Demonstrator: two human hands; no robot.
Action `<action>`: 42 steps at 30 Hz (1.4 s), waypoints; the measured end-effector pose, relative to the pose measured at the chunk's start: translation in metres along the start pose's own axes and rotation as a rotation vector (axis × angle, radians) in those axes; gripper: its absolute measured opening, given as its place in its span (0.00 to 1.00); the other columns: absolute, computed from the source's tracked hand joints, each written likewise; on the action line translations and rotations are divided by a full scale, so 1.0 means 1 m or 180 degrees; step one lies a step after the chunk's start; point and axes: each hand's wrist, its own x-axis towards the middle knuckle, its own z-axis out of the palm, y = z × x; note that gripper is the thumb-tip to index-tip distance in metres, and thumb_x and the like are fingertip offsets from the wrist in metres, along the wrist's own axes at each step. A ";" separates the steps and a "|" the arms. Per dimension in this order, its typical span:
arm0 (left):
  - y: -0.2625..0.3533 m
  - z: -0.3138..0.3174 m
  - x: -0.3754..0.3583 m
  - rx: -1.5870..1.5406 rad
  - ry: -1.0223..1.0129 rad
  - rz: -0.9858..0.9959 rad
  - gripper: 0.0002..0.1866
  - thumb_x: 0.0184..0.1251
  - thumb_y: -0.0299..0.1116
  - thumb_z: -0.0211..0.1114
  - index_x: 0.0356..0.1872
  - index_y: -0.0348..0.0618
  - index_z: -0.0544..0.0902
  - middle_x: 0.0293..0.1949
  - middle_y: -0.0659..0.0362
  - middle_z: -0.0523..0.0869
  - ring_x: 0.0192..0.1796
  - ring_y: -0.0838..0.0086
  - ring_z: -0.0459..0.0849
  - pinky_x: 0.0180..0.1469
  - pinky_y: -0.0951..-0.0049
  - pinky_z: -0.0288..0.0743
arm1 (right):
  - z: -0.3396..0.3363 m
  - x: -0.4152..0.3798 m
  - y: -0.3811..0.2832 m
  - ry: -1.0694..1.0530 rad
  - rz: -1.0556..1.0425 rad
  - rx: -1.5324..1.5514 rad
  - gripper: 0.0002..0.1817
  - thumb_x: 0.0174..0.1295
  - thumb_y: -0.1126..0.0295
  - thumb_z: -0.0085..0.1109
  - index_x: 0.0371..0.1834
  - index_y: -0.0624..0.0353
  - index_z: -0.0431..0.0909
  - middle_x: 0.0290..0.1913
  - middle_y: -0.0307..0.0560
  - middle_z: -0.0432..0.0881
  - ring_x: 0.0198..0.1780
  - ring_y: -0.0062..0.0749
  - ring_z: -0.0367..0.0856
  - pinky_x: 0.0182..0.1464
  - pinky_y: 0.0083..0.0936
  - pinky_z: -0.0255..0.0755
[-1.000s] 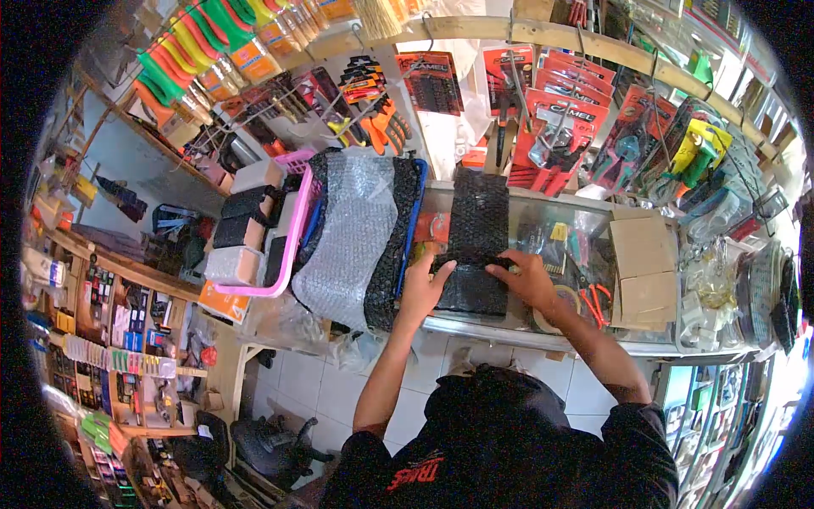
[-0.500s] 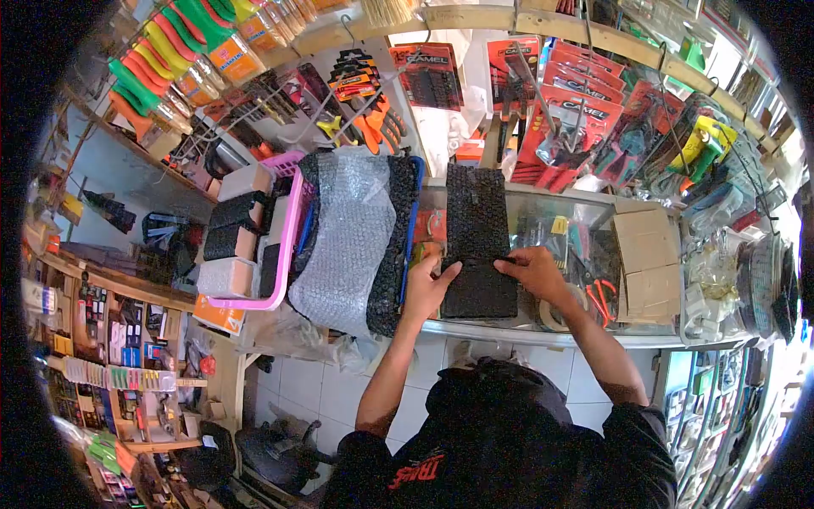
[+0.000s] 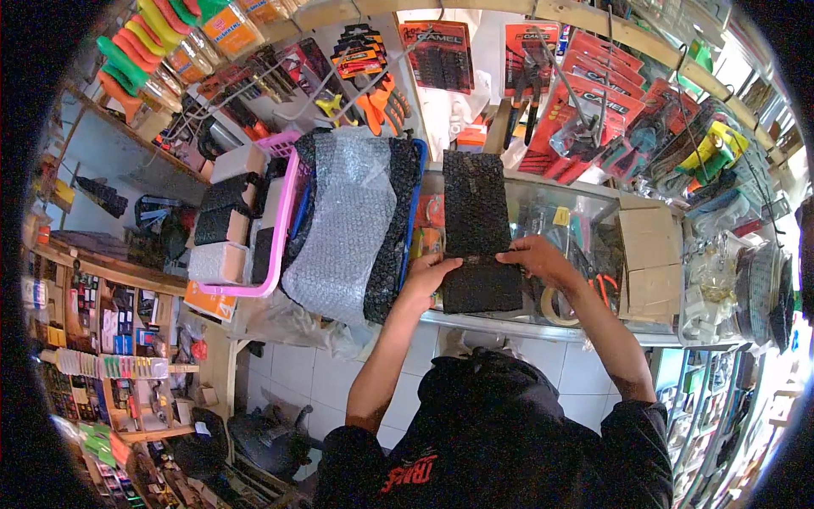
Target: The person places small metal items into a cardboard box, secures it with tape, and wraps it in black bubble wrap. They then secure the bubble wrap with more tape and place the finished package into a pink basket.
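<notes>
left hand (image 3: 431, 278) was on the strip's left edge, thumb laid over it. right hand (image 3: 540, 260) was on the right edge, fingers bent. couldn't tell whether either was pinching or only pressing.

black bubble wrap (image 3: 475, 204) lay flat on the tabletop (image 3: 530, 191), between the hands. long axis ran away from the person, far end angled slightly left, near end close to the front edge. a crosswise seam sat level with the thumbs; near part looked smoother than the bubbly far part.

tabletop was glass. left of the strip: blue basket (image 3: 417, 204) with clear bubble wrap (image 3: 343, 229) draped over it, then pink basket (image 3: 284, 229) holding wrapped boxes (image 3: 222, 222). right side: flattened cardboard (image 3: 649, 263), with bagged small parts (image 3: 710, 276) beyond.

behind: red tool cards (image 3: 585, 110) on hooks. far left: stocked shelves (image 3: 102, 339). below: white floor tiles (image 3: 335, 382).
</notes>
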 end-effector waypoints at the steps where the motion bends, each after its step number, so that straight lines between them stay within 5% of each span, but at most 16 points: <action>1: -0.003 -0.001 0.002 -0.0027 -0.0014 0.0015 0.09 0.68 0.31 0.73 0.40 0.35 0.88 0.36 0.58 0.90 0.37 0.74 0.87 0.40 0.71 0.80 | 0.000 0.000 0.001 -0.0053 0.0036 0.0068 0.19 0.61 0.52 0.75 0.35 0.58 0.87 0.28 0.33 0.78 0.33 0.23 0.75 0.36 0.28 0.71; 6: -0.026 -0.011 0.030 0.0219 -0.0026 0.0410 0.09 0.65 0.31 0.75 0.38 0.35 0.87 0.34 0.60 0.89 0.35 0.73 0.85 0.39 0.69 0.79 | 0.006 -0.002 -0.004 0.0034 0.0246 0.0423 0.20 0.62 0.52 0.75 0.35 0.60 0.86 0.30 0.38 0.80 0.34 0.26 0.79 0.36 0.32 0.78; 9: -0.013 -0.002 0.012 0.1622 0.0556 0.1049 0.15 0.68 0.34 0.73 0.49 0.36 0.84 0.45 0.53 0.88 0.44 0.67 0.87 0.49 0.67 0.79 | 0.005 -0.004 -0.005 0.0089 0.0194 0.0293 0.21 0.63 0.52 0.74 0.34 0.63 0.86 0.31 0.41 0.82 0.36 0.28 0.81 0.37 0.33 0.83; 12: -0.006 0.009 0.005 0.2017 0.1175 0.2792 0.21 0.65 0.36 0.75 0.52 0.35 0.79 0.50 0.46 0.82 0.52 0.56 0.82 0.54 0.60 0.75 | 0.004 -0.010 -0.016 -0.0041 0.0207 0.0249 0.18 0.62 0.53 0.74 0.32 0.58 0.84 0.29 0.36 0.79 0.35 0.24 0.77 0.37 0.30 0.77; 13: 0.001 0.019 -0.012 0.2324 0.1164 0.2885 0.28 0.64 0.40 0.76 0.59 0.36 0.75 0.57 0.41 0.78 0.61 0.48 0.77 0.64 0.55 0.70 | 0.003 -0.012 -0.020 -0.0092 0.0219 0.0265 0.17 0.62 0.53 0.74 0.32 0.55 0.83 0.28 0.33 0.77 0.34 0.22 0.75 0.36 0.28 0.73; 16: 0.018 0.043 -0.053 0.3555 0.0097 0.4028 0.33 0.62 0.42 0.76 0.63 0.35 0.75 0.60 0.43 0.77 0.64 0.48 0.76 0.70 0.51 0.68 | 0.004 -0.010 -0.015 -0.0060 0.0101 0.0210 0.17 0.63 0.54 0.73 0.31 0.56 0.84 0.28 0.34 0.77 0.33 0.21 0.76 0.34 0.26 0.72; 19: 0.006 0.052 -0.071 0.4336 -0.0502 0.3827 0.39 0.60 0.47 0.77 0.67 0.35 0.74 0.64 0.45 0.75 0.68 0.48 0.73 0.75 0.49 0.64 | 0.003 -0.005 -0.012 -0.0167 0.0127 0.0298 0.16 0.65 0.55 0.72 0.31 0.57 0.84 0.27 0.34 0.78 0.31 0.21 0.75 0.32 0.24 0.72; 25: -0.007 0.040 -0.052 0.4932 -0.0301 0.3642 0.49 0.56 0.54 0.77 0.73 0.33 0.70 0.66 0.45 0.74 0.68 0.50 0.73 0.75 0.52 0.65 | 0.000 0.005 -0.002 -0.0152 -0.0014 0.0025 0.17 0.64 0.59 0.73 0.44 0.64 0.89 0.31 0.41 0.83 0.32 0.26 0.81 0.32 0.31 0.84; 29: -0.013 0.033 -0.043 0.4946 -0.0282 0.3675 0.55 0.56 0.62 0.75 0.78 0.37 0.65 0.66 0.45 0.75 0.67 0.51 0.74 0.75 0.52 0.66 | -0.002 0.011 0.005 -0.0312 -0.0516 -0.0132 0.16 0.65 0.59 0.70 0.29 0.61 0.84 0.23 0.35 0.75 0.25 0.22 0.70 0.27 0.26 0.70; 31: -0.011 0.033 -0.042 0.4943 -0.0292 0.3685 0.54 0.56 0.63 0.74 0.78 0.37 0.65 0.65 0.46 0.76 0.67 0.51 0.74 0.74 0.52 0.66 | -0.005 0.014 -0.001 -0.0332 0.0059 0.0037 0.15 0.65 0.60 0.70 0.28 0.61 0.84 0.21 0.36 0.75 0.24 0.23 0.70 0.27 0.27 0.70; 34: -0.014 0.032 -0.039 0.5007 -0.0301 0.3590 0.55 0.56 0.64 0.74 0.77 0.38 0.66 0.64 0.45 0.77 0.66 0.50 0.75 0.74 0.52 0.67 | -0.010 0.028 0.005 -0.0384 0.0009 -0.1001 0.14 0.64 0.63 0.69 0.27 0.62 0.84 0.20 0.37 0.76 0.22 0.24 0.71 0.27 0.28 0.70; 37: -0.015 0.030 -0.037 0.4914 -0.0312 0.3630 0.55 0.55 0.65 0.74 0.77 0.38 0.66 0.65 0.45 0.76 0.67 0.49 0.74 0.74 0.51 0.67 | -0.014 0.047 0.034 -0.0015 -0.0185 -0.1057 0.16 0.62 0.61 0.72 0.26 0.63 0.83 0.22 0.41 0.80 0.23 0.29 0.76 0.29 0.31 0.72; 40: -0.007 0.034 -0.047 0.4905 -0.0362 0.3533 0.54 0.55 0.58 0.77 0.77 0.35 0.65 0.65 0.45 0.76 0.67 0.52 0.74 0.74 0.53 0.65 | -0.010 -0.003 -0.035 0.0817 -0.0547 -0.1227 0.18 0.59 0.57 0.76 0.35 0.61 0.83 0.35 0.49 0.86 0.38 0.40 0.85 0.42 0.36 0.77; 42: -0.016 0.029 -0.038 0.4840 -0.0358 0.3554 0.56 0.52 0.62 0.76 0.76 0.36 0.66 0.66 0.44 0.76 0.68 0.49 0.74 0.74 0.51 0.66 | -0.002 -0.030 -0.042 0.0536 -0.1593 -0.1698 0.23 0.58 0.53 0.76 0.44 0.59 0.81 0.50 0.55 0.83 0.54 0.48 0.81 0.56 0.42 0.74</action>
